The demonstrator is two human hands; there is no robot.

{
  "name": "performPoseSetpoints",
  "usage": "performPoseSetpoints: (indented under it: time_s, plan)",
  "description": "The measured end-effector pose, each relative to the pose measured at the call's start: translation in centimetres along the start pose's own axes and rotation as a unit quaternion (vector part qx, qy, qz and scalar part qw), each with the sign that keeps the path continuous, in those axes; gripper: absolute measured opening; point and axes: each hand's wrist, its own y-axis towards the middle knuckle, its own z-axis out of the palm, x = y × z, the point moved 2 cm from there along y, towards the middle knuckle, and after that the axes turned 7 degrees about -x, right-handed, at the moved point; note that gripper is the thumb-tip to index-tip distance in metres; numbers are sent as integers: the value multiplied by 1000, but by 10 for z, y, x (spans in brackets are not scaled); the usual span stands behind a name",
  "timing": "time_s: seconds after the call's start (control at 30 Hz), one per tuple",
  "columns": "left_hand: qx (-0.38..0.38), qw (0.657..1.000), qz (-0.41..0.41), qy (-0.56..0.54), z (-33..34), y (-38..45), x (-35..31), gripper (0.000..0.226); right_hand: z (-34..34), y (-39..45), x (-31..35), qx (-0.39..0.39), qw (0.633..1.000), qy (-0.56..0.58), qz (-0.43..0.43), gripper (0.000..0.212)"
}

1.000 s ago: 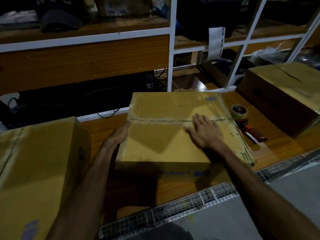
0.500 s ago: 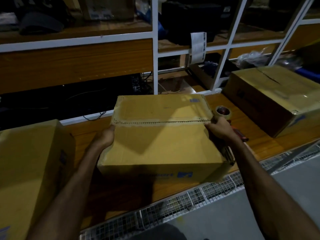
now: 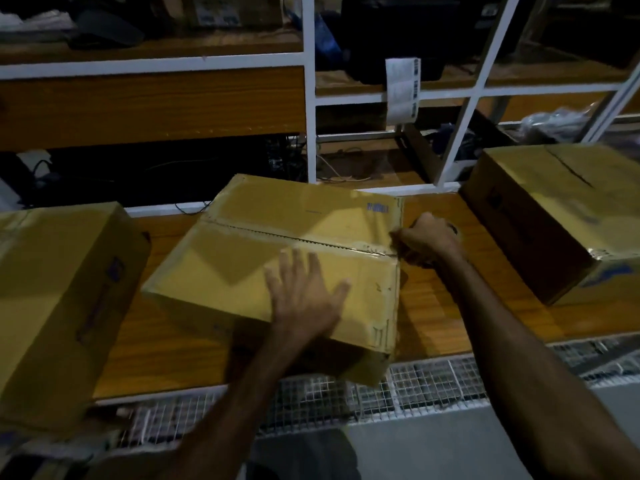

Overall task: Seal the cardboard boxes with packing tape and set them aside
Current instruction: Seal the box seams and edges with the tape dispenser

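A closed cardboard box (image 3: pixel 277 216) lies askew on the wooden bench (image 3: pixel 446 306), and a strip of tape runs along its top seam. Its near right corner juts over the bench's front edge. My left hand (image 3: pixel 304 299) lies flat on the box's top, fingers spread. At the right end of the seam, my right hand (image 3: pixel 427 240) is curled, apparently round the tape roll (image 3: pixel 453 230). Only a dark sliver of the roll shows behind the knuckles.
A second cardboard box (image 3: pixel 62 289) stands at the left of the bench and a third (image 3: pixel 554 209) at the right. Behind the bench rise white-framed shelves (image 3: pixel 310 98) with clutter and cables. A wire mesh strip (image 3: pixel 415 382) runs along the front edge.
The box has turned and slid so its near right corner overhangs the bench. My left hand moved from the box's left side onto its top. My right hand curled at the seam's right end.
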Motion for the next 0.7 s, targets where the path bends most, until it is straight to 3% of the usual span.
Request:
performPoseSetpoints:
  time_s: [0.07, 0.13, 0.2, 0.3, 0.47, 0.7]
  plan:
    - [36, 998, 40, -14, 8, -26, -45, 104, -5, 17, 12, -51, 995, -72, -39, 32]
    - [38, 998, 53, -12, 17, -40, -74, 104, -4, 37, 29, -74, 989, -73, -107, 38]
    - [34, 997, 69, 15, 23, -47, -85, 98, 4, 56, 41, -35, 984, -40, -173, 45]
    - [29, 995, 92, 28, 24, -53, -81, 85, 23, 79, 39, 6, 971, -45, -236, 38]
    - [55, 990, 130, 12, 11, -67, -40, 79, 33, 59, 9, -12, 975, 57, -214, 40]
    - [38, 982, 150, -113, -7, -88, 49, 83, 24, -28, -36, -66, 981, 17, -184, 46]
